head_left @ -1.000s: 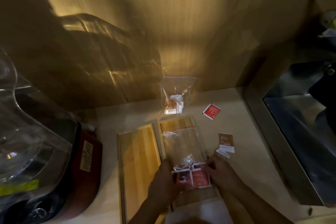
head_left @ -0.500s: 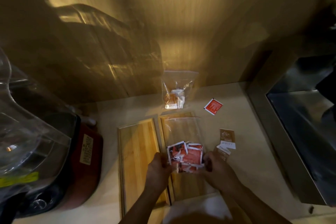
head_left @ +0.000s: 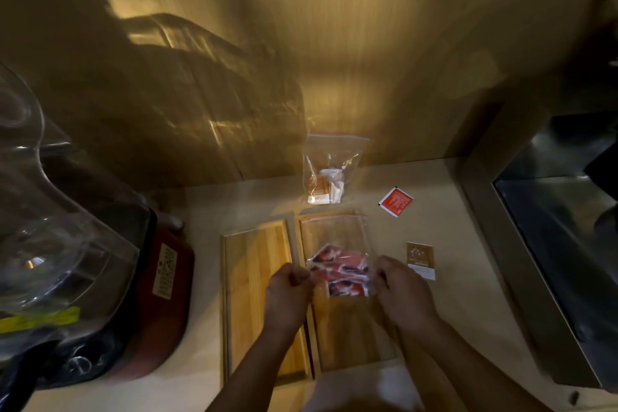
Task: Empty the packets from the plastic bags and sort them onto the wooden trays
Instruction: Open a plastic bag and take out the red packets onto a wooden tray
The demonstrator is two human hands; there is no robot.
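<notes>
Two wooden trays lie side by side on the counter, the left tray (head_left: 257,278) bare, the right tray (head_left: 354,334) under my hands. Over the right tray I hold a clear plastic bag (head_left: 334,234) with several red packets (head_left: 341,273) bunched at its near end. My left hand (head_left: 289,288) pinches the bag's left edge, my right hand (head_left: 401,291) its right edge. A second clear bag (head_left: 329,170) with brown and white packets leans against the back wall. One loose red packet (head_left: 396,201) and a brown packet (head_left: 420,256) lie to the right.
A blender with a clear jug (head_left: 50,227) and dark red base (head_left: 164,294) stands at the left. A steel sink (head_left: 561,244) drops away at the right. The wooden wall (head_left: 334,43) closes the back.
Both hands lifted the bag's packet end off the right tray and away from me; the red packets shifted and bunched inside the bag. The view tilted slightly.
</notes>
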